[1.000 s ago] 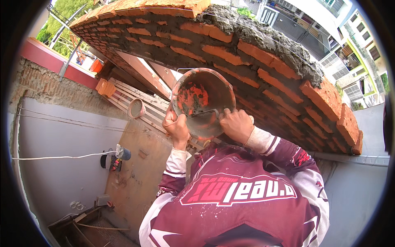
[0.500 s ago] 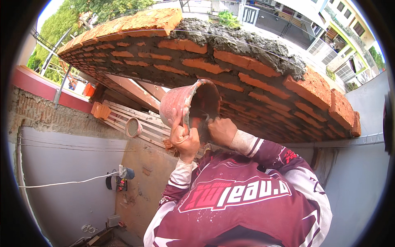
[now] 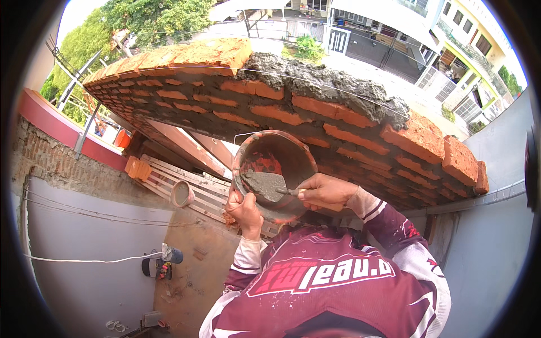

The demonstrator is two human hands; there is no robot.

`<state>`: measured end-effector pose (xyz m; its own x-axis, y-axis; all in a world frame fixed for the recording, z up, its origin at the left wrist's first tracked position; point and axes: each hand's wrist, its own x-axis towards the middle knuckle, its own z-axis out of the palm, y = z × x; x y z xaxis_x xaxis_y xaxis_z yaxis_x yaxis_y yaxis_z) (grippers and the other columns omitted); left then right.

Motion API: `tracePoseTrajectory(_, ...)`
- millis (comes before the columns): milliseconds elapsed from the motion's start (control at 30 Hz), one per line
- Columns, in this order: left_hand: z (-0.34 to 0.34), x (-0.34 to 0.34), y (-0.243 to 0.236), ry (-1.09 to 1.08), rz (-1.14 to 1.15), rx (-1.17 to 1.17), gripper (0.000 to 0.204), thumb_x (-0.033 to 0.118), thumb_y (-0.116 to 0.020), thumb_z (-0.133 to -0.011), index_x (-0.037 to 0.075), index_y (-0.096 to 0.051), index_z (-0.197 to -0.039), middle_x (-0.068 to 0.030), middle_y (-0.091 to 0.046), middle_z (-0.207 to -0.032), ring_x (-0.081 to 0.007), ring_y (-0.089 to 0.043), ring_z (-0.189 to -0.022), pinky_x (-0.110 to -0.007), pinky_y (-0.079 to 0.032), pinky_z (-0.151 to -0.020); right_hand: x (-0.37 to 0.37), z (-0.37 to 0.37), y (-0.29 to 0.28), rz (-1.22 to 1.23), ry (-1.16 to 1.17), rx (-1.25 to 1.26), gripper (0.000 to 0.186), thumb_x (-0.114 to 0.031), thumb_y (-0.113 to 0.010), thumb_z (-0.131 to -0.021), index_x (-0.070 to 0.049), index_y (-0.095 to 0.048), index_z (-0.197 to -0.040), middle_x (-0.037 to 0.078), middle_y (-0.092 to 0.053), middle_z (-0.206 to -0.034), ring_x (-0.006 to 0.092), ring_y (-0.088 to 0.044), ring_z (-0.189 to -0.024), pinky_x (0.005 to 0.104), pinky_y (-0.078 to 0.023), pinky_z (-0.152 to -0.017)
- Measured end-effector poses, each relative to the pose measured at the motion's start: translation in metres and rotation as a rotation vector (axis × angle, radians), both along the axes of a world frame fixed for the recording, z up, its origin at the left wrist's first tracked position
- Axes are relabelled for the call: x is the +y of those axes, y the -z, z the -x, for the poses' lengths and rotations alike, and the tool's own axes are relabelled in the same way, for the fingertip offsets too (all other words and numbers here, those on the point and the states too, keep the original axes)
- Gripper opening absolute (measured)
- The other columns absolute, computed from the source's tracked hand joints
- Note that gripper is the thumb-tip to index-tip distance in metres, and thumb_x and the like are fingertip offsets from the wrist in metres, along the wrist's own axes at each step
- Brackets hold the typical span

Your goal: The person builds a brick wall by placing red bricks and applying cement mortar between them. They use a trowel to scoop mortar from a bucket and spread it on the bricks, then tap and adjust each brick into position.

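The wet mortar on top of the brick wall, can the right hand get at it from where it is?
Probably yes. The right hand holds a trowel in the bucket, just below the mortar, with nothing between.

wooden pallet (image 3: pixel 186 186), grey wall (image 3: pixel 84 281), green trees (image 3: pixel 152 17)

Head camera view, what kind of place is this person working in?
Most likely an outdoor building site, high up on a house under construction. A half-built brick wall carries fresh grey mortar, the left hand holds a mortar bucket, and the right hand scoops with a trowel.
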<state>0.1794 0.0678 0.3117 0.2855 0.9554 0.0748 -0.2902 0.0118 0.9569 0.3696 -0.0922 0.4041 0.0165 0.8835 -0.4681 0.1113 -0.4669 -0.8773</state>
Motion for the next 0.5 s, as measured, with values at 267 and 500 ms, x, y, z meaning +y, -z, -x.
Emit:
tracePoseTrajectory(267,0.033,0.010,0.035,-0.128,0.378,-0.112,0.014,-0.007,-0.052,-0.071,0.006,-0.053,-0.076,-0.0002,-0.061,-0.080,-0.0105,-0.055,-0.068,-0.025,-0.046,-0.066,-0.032,-0.035,-0.171,-0.488,0.386,-0.480,0.043,-0.030,-0.058,-0.106,0.004,-0.066,-0.131,0.000,-0.065,-0.084,0.0062,-0.057,-0.074,0.0233,-0.047,-0.064)
tracePoseTrajectory(500,0.046,0.016,0.043,-0.174,0.395,-0.061,0.013,-0.007,-0.053,-0.070,0.005,-0.053,-0.076,-0.0017,-0.061,-0.081,-0.0121,-0.056,-0.069,-0.026,-0.046,-0.065,0.040,-0.056,-0.194,-0.491,0.452,-1.716,0.032,-0.022,-0.064,-0.099,-0.006,-0.067,-0.126,0.011,-0.066,-0.087,0.0268,-0.068,-0.077,0.0412,-0.053,-0.067)
